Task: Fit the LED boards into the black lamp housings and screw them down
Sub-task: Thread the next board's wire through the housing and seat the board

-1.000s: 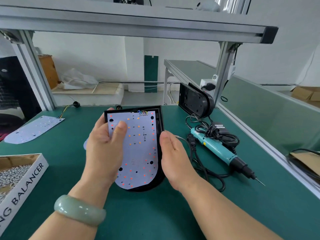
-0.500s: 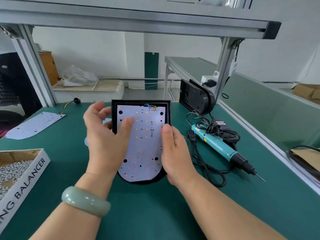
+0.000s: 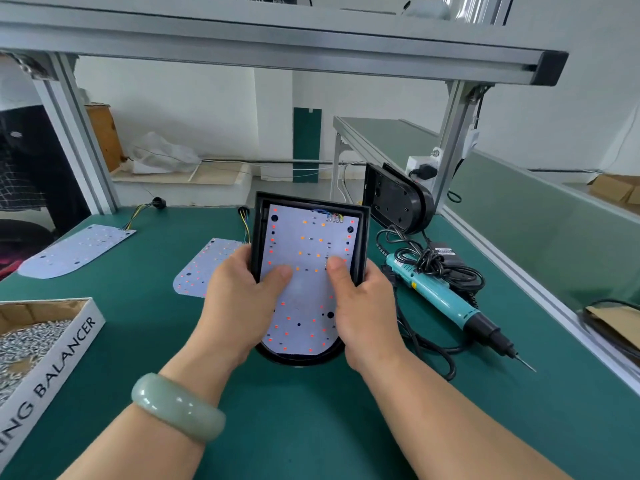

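A black lamp housing point(image 3: 362, 237) is tilted up off the green table, its rounded end nearest me. A white LED board point(image 3: 308, 247) with red and orange dots lies inside it, wires at its far edge. My left hand point(image 3: 239, 303) grips the housing's left side, thumb pressing on the board. My right hand point(image 3: 363, 306) grips the right side, thumb on the board too. Two more LED boards lie on the table: one point(image 3: 204, 268) just left of the housing, another point(image 3: 76, 251) at the far left. A second black housing point(image 3: 394, 199) leans at the back right.
A teal electric screwdriver point(image 3: 446, 299) with coiled black cord lies right of my hands, tip pointing toward the near right. A cardboard box of screws point(image 3: 38, 337) sits at the left edge. Aluminium frame posts point(image 3: 79, 133) stand at the table's back corners.
Both hands closed around the housing's sides and raised its far end off the table. The left hand left the board's face, uncovering the spare board lying beside the housing.
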Tool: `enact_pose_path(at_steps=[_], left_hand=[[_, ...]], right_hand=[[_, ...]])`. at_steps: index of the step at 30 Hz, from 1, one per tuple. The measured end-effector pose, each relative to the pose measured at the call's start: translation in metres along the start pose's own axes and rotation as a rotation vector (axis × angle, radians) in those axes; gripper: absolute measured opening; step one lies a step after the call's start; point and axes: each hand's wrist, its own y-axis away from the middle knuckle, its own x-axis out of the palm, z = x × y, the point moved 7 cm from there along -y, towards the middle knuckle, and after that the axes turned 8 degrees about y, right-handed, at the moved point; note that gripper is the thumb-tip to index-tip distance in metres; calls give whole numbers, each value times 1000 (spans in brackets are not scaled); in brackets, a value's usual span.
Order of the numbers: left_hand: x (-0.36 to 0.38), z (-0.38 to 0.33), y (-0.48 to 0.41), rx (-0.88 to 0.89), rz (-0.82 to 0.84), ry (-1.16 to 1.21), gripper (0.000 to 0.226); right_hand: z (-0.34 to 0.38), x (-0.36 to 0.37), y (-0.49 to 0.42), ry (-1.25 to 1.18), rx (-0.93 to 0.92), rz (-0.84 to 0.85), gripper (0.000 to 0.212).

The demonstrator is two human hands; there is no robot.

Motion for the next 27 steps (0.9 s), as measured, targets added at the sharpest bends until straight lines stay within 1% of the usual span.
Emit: enact_pose_path(at_steps=[3,5,6,8,9,10,11,13,15,20,24,27], left_hand=[[2,1,0,-2,8,27,22],[2,1,2,-8,14,51,22],[3,2,3,-23,19,81,21],[3,4,4,-84,61,189,8],[3,5,5,-118,68,227,11],[1,6,4,-147,45,253,22],[-4,6,2,-153,-12,254,28],[-13,3,0,-112,-163,188,26],[-14,-4,2,-40,-228,81,21],[-9,-13,6,64,-258,-55,23],[-8,-18,4,113,-248,-54,26],[-10,-23,4,162,-249,-71,31]], right_hand=[[-2,-2,1,-50,32,29,9],[-3,0,2,-99,45,98,5],[-2,0,2,-117,42,138,6],[2,-2,2,-72,-3,179,9],[4,-3,2,-29,-32,189,11],[6,-3,2,9,-58,206,12],[7,-2,4,34,-77,226,13],[7,1,7,71,-98,247,13],[11,1,7,73,-105,230,6],[17,-6,0,65,-114,114,7],[15,-3,2,-80,-43,147,13],[18,-3,1,-33,-53,152,18]])
